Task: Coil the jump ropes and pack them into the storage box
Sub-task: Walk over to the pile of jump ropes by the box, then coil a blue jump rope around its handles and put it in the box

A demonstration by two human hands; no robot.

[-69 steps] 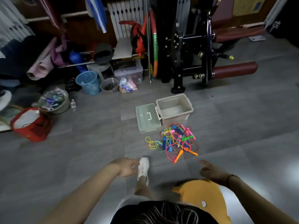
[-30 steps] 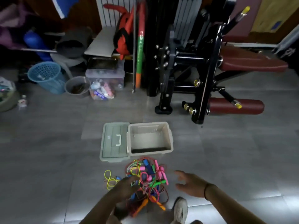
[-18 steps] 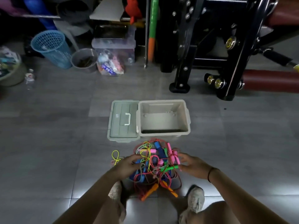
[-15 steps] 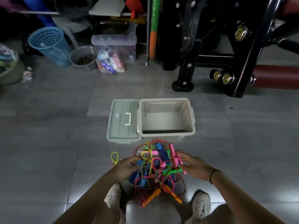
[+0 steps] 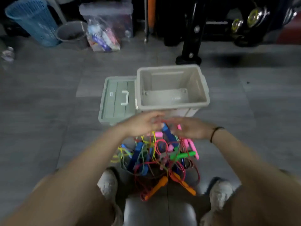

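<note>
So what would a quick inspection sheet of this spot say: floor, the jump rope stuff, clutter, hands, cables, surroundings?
Surface: grey tiled floor, dimly lit.
Job's things: jump ropes in one tangled heap between the person's shoes; storage box open and empty just beyond; green lid lying handle-up beside it.
Clutter: blue basket, grey bucket, plastic bag of packets and clear tub along the far side; water bottle at the far left.
Hands: left hand and right hand over the heap's far edge, blurred; grip cannot be told.
Cables: nothing seen.
Surroundings: black gym machine frame behind the box.
</note>
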